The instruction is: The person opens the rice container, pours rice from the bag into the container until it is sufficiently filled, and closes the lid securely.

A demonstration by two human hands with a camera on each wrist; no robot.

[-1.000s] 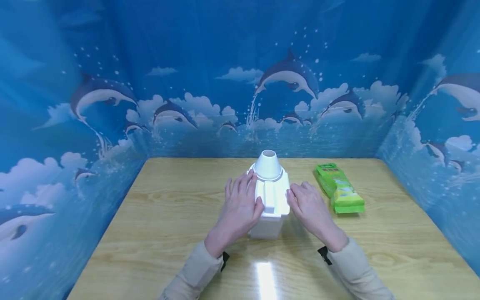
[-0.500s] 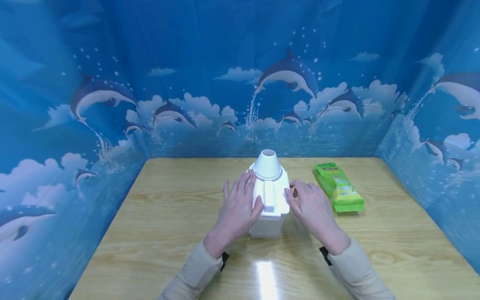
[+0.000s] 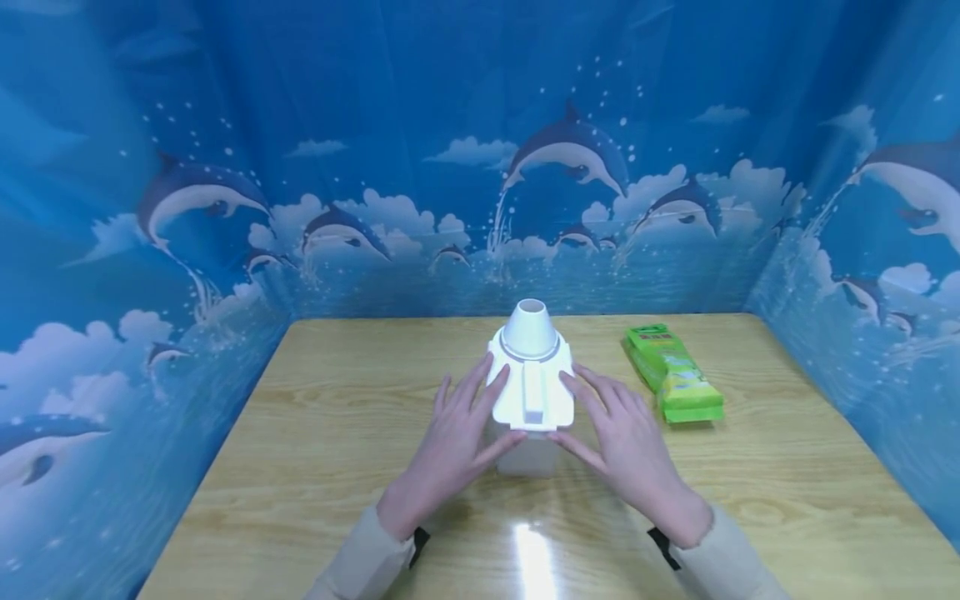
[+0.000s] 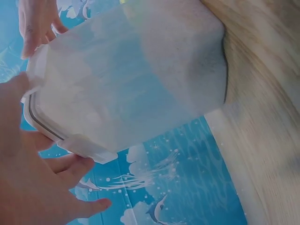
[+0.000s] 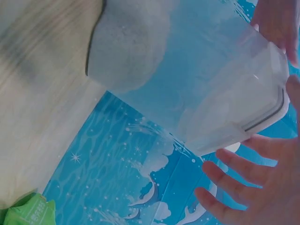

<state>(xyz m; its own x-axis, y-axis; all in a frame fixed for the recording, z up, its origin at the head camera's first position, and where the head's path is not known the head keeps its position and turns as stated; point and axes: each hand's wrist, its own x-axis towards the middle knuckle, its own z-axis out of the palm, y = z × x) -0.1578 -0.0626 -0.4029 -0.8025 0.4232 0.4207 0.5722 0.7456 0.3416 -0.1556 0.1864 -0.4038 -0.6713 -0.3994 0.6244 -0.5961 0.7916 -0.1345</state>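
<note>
A tall translucent storage container (image 4: pixel 122 84) stands upright on the table, with pale fine contents in its lower part. Its white lid (image 3: pixel 551 404) carries a cone-shaped cap (image 3: pixel 531 332) and a raised bar handle. My left hand (image 3: pixel 453 433) spreads over the lid's left side, its thumb at the near edge and fingertips at the left side flap. On the right, my right hand (image 3: pixel 626 433) mirrors it, with its thumb at the near edge and its fingers extended along the lid's right side. In the right wrist view, fingertips touch the lid's side flap (image 5: pixel 220 139).
A green plastic packet (image 3: pixel 672 375) lies on the wooden table (image 3: pixel 345 400) to the right of the container. Blue dolphin-print cloth (image 3: pixel 405 125) rises behind the table and along both sides.
My right hand was curled at the lid's right edge; its fingers have spread and its thumb has moved to the near edge. My left thumb has moved from the lid's top to that edge.
</note>
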